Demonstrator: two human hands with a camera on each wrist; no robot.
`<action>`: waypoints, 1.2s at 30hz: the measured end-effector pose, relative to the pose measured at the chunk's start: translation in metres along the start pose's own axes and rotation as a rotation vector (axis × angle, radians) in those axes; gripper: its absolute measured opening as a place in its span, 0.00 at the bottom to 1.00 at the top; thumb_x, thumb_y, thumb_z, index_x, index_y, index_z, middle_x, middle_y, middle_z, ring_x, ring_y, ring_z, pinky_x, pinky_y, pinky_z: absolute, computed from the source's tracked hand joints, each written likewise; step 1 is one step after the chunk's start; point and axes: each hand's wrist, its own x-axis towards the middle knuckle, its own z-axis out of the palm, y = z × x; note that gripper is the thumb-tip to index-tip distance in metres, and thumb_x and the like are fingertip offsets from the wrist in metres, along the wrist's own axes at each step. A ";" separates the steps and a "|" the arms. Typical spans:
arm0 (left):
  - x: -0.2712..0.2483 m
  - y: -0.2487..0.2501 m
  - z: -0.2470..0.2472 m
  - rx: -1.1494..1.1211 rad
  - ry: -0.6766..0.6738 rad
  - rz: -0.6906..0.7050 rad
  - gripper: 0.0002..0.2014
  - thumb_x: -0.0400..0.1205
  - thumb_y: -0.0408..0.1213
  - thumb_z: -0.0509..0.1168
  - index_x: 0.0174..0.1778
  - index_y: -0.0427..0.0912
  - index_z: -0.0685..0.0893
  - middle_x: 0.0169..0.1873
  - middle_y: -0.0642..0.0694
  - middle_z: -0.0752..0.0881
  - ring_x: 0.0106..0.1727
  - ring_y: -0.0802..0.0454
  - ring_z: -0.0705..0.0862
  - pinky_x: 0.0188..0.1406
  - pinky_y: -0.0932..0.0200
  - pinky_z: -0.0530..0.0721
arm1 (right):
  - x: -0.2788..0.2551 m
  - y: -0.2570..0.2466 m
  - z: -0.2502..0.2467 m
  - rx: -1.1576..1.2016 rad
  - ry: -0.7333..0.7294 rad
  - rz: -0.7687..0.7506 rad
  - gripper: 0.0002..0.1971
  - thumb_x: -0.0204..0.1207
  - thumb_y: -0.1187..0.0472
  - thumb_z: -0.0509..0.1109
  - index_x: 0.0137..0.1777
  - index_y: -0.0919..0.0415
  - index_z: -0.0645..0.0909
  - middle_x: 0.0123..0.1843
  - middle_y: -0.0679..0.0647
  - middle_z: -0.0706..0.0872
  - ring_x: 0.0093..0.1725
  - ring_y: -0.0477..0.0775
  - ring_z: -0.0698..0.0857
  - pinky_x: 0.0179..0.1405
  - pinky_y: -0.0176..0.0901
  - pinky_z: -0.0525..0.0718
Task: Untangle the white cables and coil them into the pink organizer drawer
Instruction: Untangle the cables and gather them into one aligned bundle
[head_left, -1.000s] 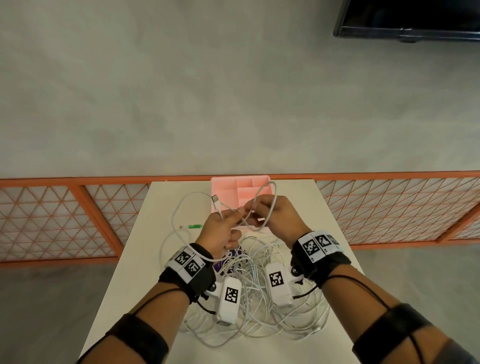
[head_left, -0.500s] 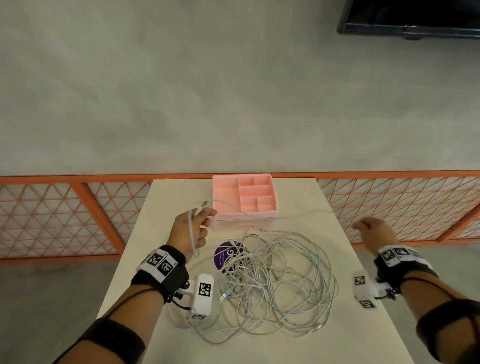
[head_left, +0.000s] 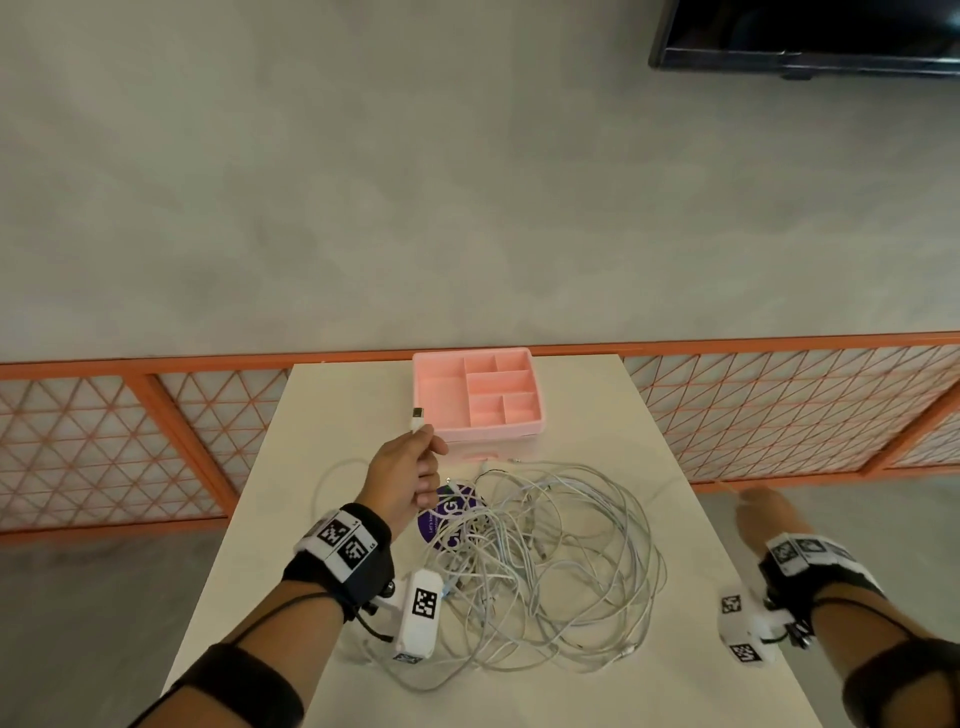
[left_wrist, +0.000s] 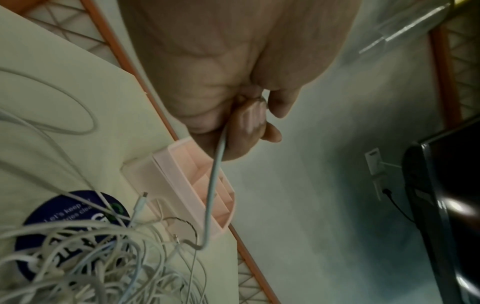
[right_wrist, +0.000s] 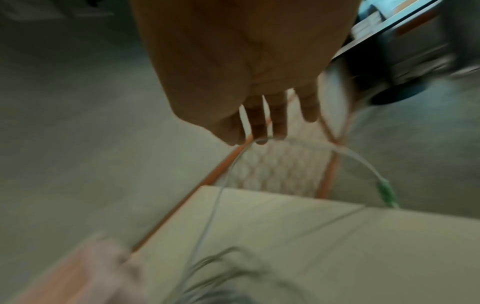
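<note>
The surface (head_left: 332, 405) shows bare room along its left edge, beside an orange lattice railing (head_left: 156, 431). The left hand (head_left: 408, 478) hovers above that side, its grip curled round one white cable (left_wrist: 214, 185) whose plug (head_left: 417, 419) sticks up just beside the pink organizer drawer (head_left: 524, 427) at the far edge. The tangled white cables (head_left: 545, 566) lie mid-surface, over a purple sticker (head_left: 434, 519). Beyond the right edge, the right hand (head_left: 766, 517) pinches a thin cable (right_wrist: 348, 155) with a green plug (right_wrist: 387, 193) at its fingertips (right_wrist: 237, 137).
</note>
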 end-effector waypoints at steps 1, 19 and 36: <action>-0.001 -0.001 0.005 0.003 -0.010 -0.001 0.17 0.91 0.43 0.56 0.39 0.39 0.78 0.21 0.51 0.64 0.21 0.56 0.59 0.18 0.65 0.58 | -0.002 -0.014 0.004 0.033 0.031 -0.081 0.18 0.82 0.66 0.61 0.71 0.64 0.78 0.71 0.67 0.80 0.68 0.67 0.80 0.65 0.56 0.79; -0.010 0.000 0.022 0.261 0.067 0.452 0.20 0.91 0.39 0.56 0.43 0.30 0.87 0.27 0.43 0.79 0.27 0.50 0.77 0.24 0.57 0.76 | -0.161 -0.197 0.077 0.473 -0.604 -0.958 0.07 0.84 0.52 0.65 0.58 0.51 0.79 0.36 0.53 0.89 0.34 0.48 0.88 0.44 0.51 0.86; 0.007 0.046 -0.005 -0.134 0.354 0.469 0.19 0.91 0.46 0.54 0.36 0.43 0.75 0.21 0.53 0.64 0.20 0.57 0.62 0.19 0.66 0.59 | -0.034 -0.097 0.016 -0.156 -0.183 -0.823 0.18 0.86 0.42 0.55 0.62 0.46 0.83 0.56 0.42 0.88 0.56 0.49 0.85 0.59 0.47 0.79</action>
